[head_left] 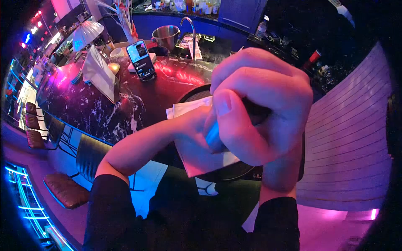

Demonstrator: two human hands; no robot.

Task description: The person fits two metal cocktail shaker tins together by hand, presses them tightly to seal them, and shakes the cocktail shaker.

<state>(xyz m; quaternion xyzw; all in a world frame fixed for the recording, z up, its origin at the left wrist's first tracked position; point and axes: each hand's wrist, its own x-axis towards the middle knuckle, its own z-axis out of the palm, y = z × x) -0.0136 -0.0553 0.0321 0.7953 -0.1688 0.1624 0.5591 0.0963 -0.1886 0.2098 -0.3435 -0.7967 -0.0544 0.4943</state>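
Close to the camera, my right hand [264,100] is closed, its fingers curled and the thumb pressed against them. A dark patch shows inside the curl, but I cannot make out what it holds. My left hand [200,121] reaches in behind it, with its fingers mostly hidden. A bluish-lit shape [213,136] shows between the hands; its kind is unclear. Below both hands a folded pale cloth [194,157] lies over a round black tray [238,172].
On the dark marbled counter [125,113] stand a lit smartphone [140,60] and a tilted menu-like board [100,75]. Farther back are a metal bucket [166,37], a tap [192,31] and a pleated lamp [87,33]. A brown-seated chair [66,190] is at the left.
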